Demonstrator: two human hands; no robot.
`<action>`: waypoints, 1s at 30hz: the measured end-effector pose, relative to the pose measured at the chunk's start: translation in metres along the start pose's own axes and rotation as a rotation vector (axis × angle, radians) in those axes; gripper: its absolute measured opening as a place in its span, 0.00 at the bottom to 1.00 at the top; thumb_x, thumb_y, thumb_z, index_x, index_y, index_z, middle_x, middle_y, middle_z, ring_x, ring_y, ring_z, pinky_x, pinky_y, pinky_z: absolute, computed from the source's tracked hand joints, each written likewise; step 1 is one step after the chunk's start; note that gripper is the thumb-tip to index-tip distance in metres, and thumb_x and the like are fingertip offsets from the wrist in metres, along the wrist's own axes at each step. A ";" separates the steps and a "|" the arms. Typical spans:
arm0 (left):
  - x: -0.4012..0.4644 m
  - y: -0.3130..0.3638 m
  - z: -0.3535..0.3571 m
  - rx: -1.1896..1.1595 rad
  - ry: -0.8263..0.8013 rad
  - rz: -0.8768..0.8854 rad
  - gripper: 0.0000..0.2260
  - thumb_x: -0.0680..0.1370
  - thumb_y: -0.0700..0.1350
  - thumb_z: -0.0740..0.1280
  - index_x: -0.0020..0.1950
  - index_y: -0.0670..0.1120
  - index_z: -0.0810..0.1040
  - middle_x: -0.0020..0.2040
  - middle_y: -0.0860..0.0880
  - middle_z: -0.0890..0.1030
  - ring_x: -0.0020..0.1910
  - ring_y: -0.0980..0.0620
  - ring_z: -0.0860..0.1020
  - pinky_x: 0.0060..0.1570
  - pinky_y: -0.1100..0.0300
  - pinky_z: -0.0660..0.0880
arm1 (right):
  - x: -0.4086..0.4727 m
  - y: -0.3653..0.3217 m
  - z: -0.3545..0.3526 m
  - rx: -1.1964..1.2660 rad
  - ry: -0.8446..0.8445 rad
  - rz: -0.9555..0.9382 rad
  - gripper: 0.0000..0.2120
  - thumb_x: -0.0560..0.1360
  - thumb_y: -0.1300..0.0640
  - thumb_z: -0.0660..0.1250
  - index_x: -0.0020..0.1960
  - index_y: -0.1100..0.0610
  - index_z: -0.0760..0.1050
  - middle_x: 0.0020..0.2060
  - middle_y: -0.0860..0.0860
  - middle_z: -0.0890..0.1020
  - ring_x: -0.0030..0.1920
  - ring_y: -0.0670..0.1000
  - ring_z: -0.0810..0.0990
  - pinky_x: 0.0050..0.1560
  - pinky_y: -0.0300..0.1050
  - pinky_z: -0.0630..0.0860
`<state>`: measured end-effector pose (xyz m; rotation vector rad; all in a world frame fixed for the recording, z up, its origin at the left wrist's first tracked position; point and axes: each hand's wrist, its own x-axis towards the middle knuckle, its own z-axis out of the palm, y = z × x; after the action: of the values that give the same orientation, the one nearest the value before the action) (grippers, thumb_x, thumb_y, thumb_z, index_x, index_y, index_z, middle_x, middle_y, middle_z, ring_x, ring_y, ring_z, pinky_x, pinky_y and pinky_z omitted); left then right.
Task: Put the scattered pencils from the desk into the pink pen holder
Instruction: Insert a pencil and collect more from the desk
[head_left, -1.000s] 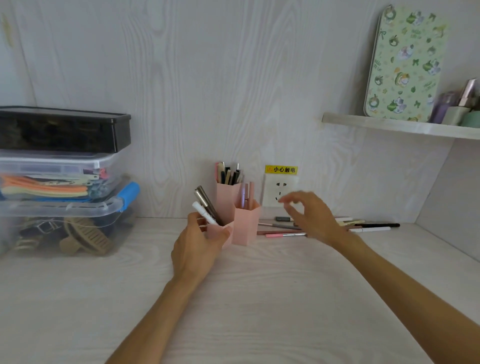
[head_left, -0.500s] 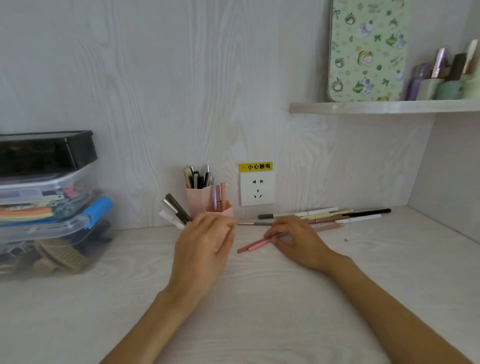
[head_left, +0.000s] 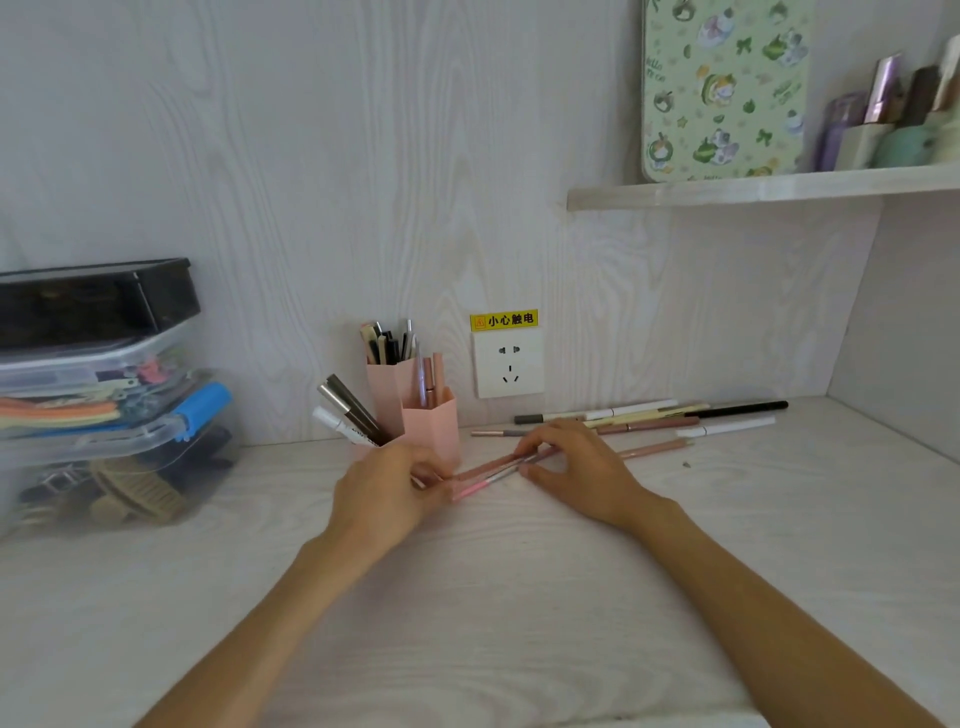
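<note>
- The step in hand looks like the pickup: the right hand (head_left: 576, 467) curls its fingers (head_left: 535, 447) and thumb round two thin pencils (head_left: 493, 474), a brownish one and a pink-tipped one, which lie slanted on the tabletop (head_left: 519, 597) just in front of the pink pen holder (head_left: 431, 426).
- The left hand (head_left: 387, 493) meets the near ends of the same pencils, its fingers curled and apparently pinching them; the exact contact is hidden behind the knuckles.
- The holder stands upright near the back wall, just beside the left hand, with several pens and pencils already in its compartments.
- More scattered pencils (head_left: 649, 418) lie in a loose row further right along the wall, untouched, so the task is far from finished.
- Next, I judge, the pair must be lifted clear, tipped upright and lowered into an open compartment; the left hand may need to steady the holder so it does not topple.
</note>
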<state>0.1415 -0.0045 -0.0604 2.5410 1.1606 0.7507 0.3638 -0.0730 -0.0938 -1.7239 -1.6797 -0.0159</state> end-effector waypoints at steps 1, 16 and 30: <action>-0.001 -0.001 -0.005 -0.038 0.020 -0.008 0.01 0.71 0.56 0.71 0.41 0.61 0.81 0.35 0.64 0.78 0.37 0.65 0.75 0.34 0.66 0.66 | 0.000 0.000 0.000 0.004 -0.002 0.007 0.07 0.72 0.52 0.69 0.50 0.47 0.79 0.47 0.45 0.80 0.50 0.45 0.74 0.56 0.45 0.71; 0.036 0.019 -0.113 -0.494 0.907 0.146 0.12 0.71 0.52 0.73 0.52 0.54 0.77 0.40 0.59 0.82 0.39 0.61 0.82 0.45 0.58 0.78 | 0.001 0.005 0.003 -0.047 -0.061 0.067 0.08 0.74 0.49 0.66 0.52 0.44 0.79 0.51 0.45 0.80 0.56 0.43 0.73 0.54 0.35 0.66; 0.060 0.009 -0.088 -0.159 0.922 0.230 0.09 0.74 0.55 0.69 0.48 0.55 0.71 0.39 0.65 0.77 0.36 0.65 0.79 0.32 0.66 0.70 | 0.005 0.013 0.008 -0.079 -0.043 0.029 0.07 0.73 0.48 0.67 0.51 0.43 0.79 0.40 0.33 0.71 0.47 0.37 0.70 0.50 0.35 0.67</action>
<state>0.1319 0.0363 0.0376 2.2168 0.9334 2.1087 0.3719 -0.0637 -0.1034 -1.8188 -1.7058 -0.0322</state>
